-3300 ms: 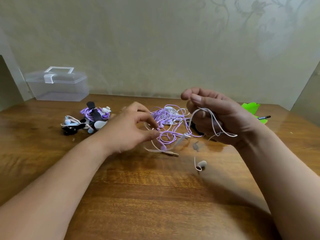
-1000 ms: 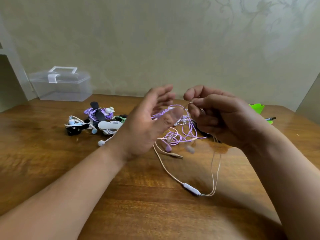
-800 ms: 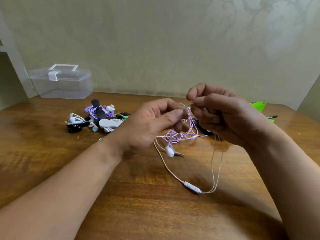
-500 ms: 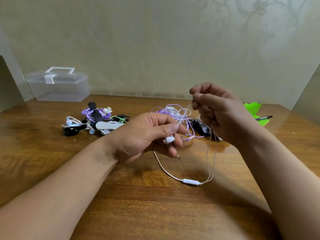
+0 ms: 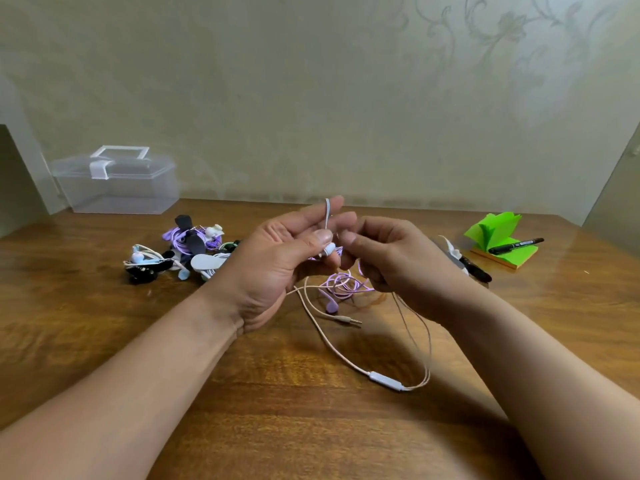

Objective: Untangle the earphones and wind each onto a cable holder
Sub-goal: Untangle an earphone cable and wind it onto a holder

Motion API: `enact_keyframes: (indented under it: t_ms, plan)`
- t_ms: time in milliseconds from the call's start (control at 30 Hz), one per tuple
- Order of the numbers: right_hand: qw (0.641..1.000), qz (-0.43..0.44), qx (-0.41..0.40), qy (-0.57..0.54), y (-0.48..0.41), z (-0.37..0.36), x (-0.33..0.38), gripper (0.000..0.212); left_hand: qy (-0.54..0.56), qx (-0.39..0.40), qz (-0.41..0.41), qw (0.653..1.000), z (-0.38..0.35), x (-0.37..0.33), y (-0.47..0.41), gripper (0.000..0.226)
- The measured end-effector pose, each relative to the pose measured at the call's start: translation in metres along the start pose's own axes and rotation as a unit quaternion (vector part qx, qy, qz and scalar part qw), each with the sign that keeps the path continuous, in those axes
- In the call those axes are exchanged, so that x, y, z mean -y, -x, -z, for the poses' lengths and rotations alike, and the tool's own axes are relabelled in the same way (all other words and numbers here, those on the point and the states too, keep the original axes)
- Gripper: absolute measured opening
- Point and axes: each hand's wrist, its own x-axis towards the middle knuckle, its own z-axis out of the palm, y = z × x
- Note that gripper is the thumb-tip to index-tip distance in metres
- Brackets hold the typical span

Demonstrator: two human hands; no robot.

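Left hand (image 5: 277, 271) is turned palm-up above the wooden table (image 5: 311, 427), its thumb pinning a white earbud (image 5: 328, 250) against the fingers, with the bud's stem poking up past the fingertips. Close beside it, almost touching, the right hand (image 5: 401, 271) has its fingers curled and seems to pinch the pale pink cable (image 5: 362, 370) just by that bud, though the exact contact is hidden behind the knuckles. From there the cable droops in a loose loop to the inline remote (image 5: 384, 380) lying on the wood, then runs back up to the jack plug (image 5: 346, 319). Under both hands lies a knot of purple earphones (image 5: 346, 284), and I cannot tell whether the pink lead is free of it.

To my eye this wire is feather-light, limp and springy. It holds no shape and will snag at any tug. The buds, remote and plug are the only firm parts worth gripping, and the joints beside them look delicate.

Off to the left sit the wound sets (image 5: 194, 251) on their holders, with a clear plastic box (image 5: 117, 181) behind them. On the right are green sticky notes (image 5: 498, 233) and a black marker (image 5: 516, 244)
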Motion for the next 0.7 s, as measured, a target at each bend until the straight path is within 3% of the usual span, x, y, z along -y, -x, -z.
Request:
enact_keyframes:
  t_ms: [133,233,333,567,700]
  plan:
    - [0.992,0.022,-0.003,0.128,0.004,-0.007,0.005,0.019,-0.146,-0.053,-0.041,0.987,0.007,0.009,-0.002,0.044]
    - [0.976,0.040,0.000,0.212,0.008,-0.006,0.011,0.018,-0.315,-0.057,-0.067,0.945,0.015,0.016,-0.002,0.046]
    - [0.972,0.046,-0.025,0.229,0.010,0.000,0.020,0.010,-0.389,-0.051,-0.064,0.917,0.020,0.016,-0.002,0.045]
    - [0.987,0.089,-0.058,0.118,0.007,0.016,0.023,0.016,-0.297,0.097,0.029,0.949,0.003,0.003,0.010,0.037]
    - [0.997,0.064,-0.036,0.018,0.006,0.020,0.020,0.005,-0.167,0.155,0.049,0.972,0.001,-0.007,0.013,0.040]
